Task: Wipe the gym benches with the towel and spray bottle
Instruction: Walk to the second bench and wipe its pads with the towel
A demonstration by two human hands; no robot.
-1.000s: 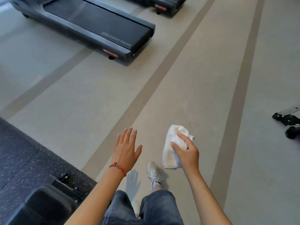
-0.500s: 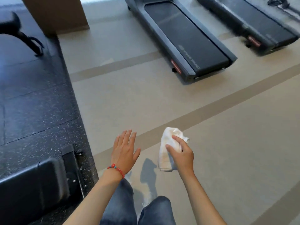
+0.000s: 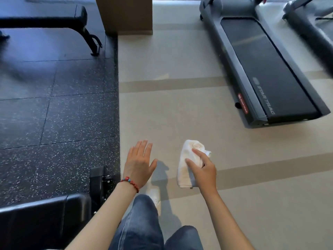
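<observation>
Head view shows me my right hand [image 3: 203, 170] pinching the crumpled white cloth towel [image 3: 187, 163] over the beige floor — well short of the grey treadmill [image 3: 259, 69]. My left hand [image 3: 138, 163], flat with fingers spread, holds nothing; a black padded bench [image 3: 43, 217] sits left of the towel, nearer me.

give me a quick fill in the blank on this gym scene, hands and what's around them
1. The right hand grips a white ____.
2. The left hand, fingers spread, holds ____.
3. The bracelet of red beads sits on the ____ wrist.
4. The flat bench stands on the ____ speckled flooring, not the beige floor.

Missing words: towel; nothing; left; black
</observation>
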